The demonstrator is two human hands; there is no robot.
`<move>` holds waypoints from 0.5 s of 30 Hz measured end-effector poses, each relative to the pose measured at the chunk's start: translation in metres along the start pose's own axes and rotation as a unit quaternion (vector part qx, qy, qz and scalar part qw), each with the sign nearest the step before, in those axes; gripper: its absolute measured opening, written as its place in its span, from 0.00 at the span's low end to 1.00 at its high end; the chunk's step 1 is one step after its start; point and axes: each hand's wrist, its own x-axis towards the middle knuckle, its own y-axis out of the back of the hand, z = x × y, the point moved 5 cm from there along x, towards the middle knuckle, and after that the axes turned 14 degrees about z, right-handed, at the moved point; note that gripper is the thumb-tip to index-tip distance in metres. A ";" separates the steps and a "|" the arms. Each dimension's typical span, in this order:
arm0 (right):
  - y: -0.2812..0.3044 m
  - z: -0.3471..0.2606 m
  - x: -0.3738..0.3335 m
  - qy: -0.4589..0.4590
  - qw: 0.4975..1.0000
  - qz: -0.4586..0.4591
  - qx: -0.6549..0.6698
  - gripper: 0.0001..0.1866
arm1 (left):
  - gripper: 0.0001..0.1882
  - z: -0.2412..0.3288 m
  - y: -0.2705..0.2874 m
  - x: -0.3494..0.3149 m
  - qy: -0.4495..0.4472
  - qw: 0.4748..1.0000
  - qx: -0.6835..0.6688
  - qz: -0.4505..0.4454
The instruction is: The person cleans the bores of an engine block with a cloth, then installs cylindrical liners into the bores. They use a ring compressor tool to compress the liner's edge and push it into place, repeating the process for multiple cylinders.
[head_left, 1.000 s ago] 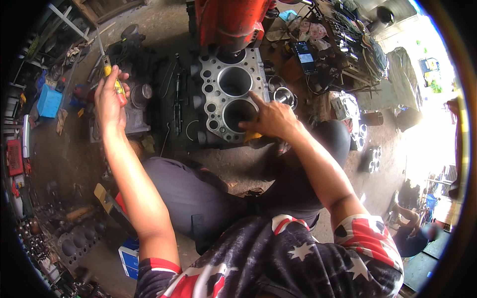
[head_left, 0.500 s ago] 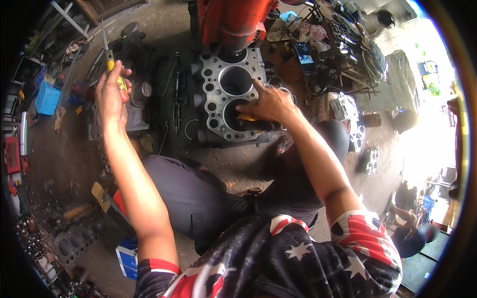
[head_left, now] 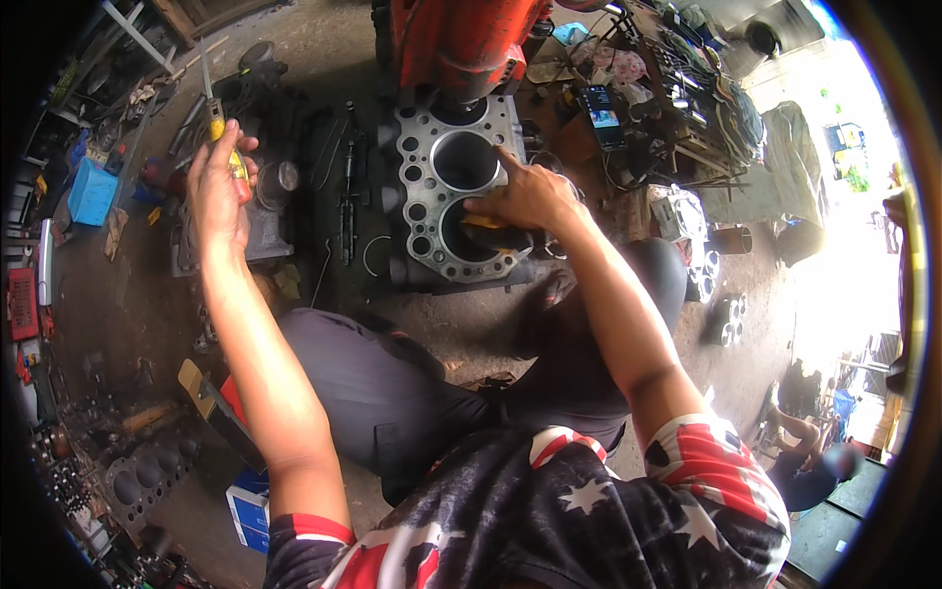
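My left hand (head_left: 224,182) is raised at the left and closed around the yellow-and-red handle of a tool (head_left: 216,126) with a long thin metal blade pointing up. My right hand (head_left: 530,198) rests over the grey engine block (head_left: 417,152). Its index finger reaches toward the edge of the middle cylinder bore and its thumb lies over the nearer bore. Something yellow and dark (head_left: 481,222) shows under the thumb and palm; its kind is unclear, and the other fingers are hidden.
A red machine head (head_left: 461,44) stands over the block's far end. Left of the block lie a thin rod tool (head_left: 348,187) and a curved ring (head_left: 376,257). A phone (head_left: 601,113) lies at the right among tools. Another person (head_left: 819,461) is at far right.
My right hand has shifted slightly to the left and away from me over the bore, and the yellow piece under it has moved too. My left hand stays nearly still with its tool.
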 end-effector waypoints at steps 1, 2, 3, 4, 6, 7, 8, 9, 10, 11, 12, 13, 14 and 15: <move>0.000 0.000 0.002 0.002 1.000 0.003 0.018 0.63 | 0.14 0.000 0.000 0.000 0.001 1.000 0.003 0.000; 0.001 0.001 0.004 0.005 0.999 0.004 0.034 0.63 | 0.14 0.000 0.000 0.000 0.001 1.000 0.007 0.002; 0.001 0.000 0.008 0.010 0.999 0.007 0.048 0.64 | 0.14 0.000 0.000 0.000 -0.002 1.000 0.006 0.002; 0.001 0.000 0.012 0.003 0.998 0.022 0.053 0.64 | 0.14 0.000 -0.001 0.000 -0.004 1.000 0.006 0.003; 0.000 -0.002 0.022 -0.013 0.997 0.054 0.057 0.65 | 0.14 -0.001 -0.001 -0.001 -0.005 1.000 0.008 0.004; -0.002 -0.005 0.027 -0.011 0.997 0.056 0.050 0.65 | 0.14 -0.001 -0.002 -0.001 -0.004 1.000 0.010 0.004; -0.004 -0.008 0.032 -0.009 0.997 0.058 0.043 0.66 | 0.14 -0.001 -0.002 -0.001 -0.006 1.000 0.011 0.003; -0.006 -0.011 0.036 -0.010 0.998 0.060 0.035 0.66 | 0.14 -0.002 -0.003 0.000 -0.002 1.000 0.015 0.002; -0.009 -0.015 0.038 -0.004 0.998 0.051 0.030 0.66 | 0.14 -0.002 -0.003 0.000 -0.001 1.000 0.019 0.000; -0.012 -0.018 0.040 0.000 0.999 0.042 0.023 0.66 | 0.14 -0.003 -0.002 0.001 0.000 1.000 0.022 0.000; -0.014 -0.020 0.042 -0.001 1.000 0.029 0.011 0.66 | 0.14 -0.003 -0.002 0.001 0.000 1.000 0.023 -0.001; -0.014 -0.022 0.042 0.000 1.000 0.029 0.008 0.67 | 0.14 -0.004 -0.001 0.002 0.000 1.000 0.023 -0.001; -0.015 -0.024 0.042 -0.002 1.000 0.026 0.009 0.67 | 0.14 -0.004 -0.001 0.002 0.000 1.000 0.023 -0.001; -0.016 -0.026 0.043 -0.004 1.000 0.024 0.007 0.67 | 0.15 -0.005 0.000 0.003 0.002 1.000 0.025 0.001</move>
